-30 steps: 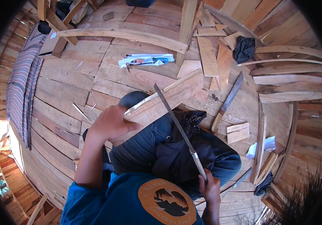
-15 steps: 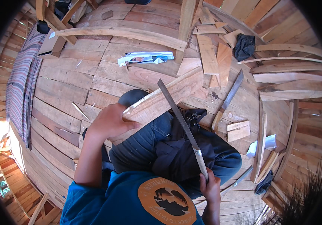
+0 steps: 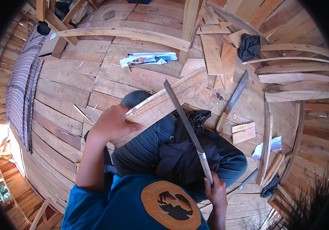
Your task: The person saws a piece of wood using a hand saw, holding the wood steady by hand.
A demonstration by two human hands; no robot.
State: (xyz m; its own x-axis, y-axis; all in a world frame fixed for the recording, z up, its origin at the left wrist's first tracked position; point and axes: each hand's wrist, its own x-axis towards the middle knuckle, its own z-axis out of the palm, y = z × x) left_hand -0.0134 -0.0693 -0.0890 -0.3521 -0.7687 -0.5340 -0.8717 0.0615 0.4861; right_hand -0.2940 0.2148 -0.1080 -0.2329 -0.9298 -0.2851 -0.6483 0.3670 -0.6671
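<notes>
My left hand [image 3: 112, 124] grips the near end of a short wooden board [image 3: 155, 109], which slants across my raised knee toward the far right. My right hand [image 3: 215, 190] is wrapped round the pale handle of a hand saw [image 3: 189, 128]. The dark toothed blade runs up and to the left, crossing the board's right part near the blade's tip. Whether the teeth bite into the wood cannot be made out. A machete [image 3: 235, 99] with a wooden handle lies on the floor beyond my right knee.
Loose planks [image 3: 212, 55] lie at the far right, near a black plastic bag [image 3: 249, 47]. A white wrapper [image 3: 149, 59] rests on the plank floor ahead. A small wood block [image 3: 244, 133] is right of my knee. A striped cloth [image 3: 23, 92] hangs at left.
The saw blade has shifted slightly right across the board, its tip now a little right of where it was. My left hand and the board have hardly moved.
</notes>
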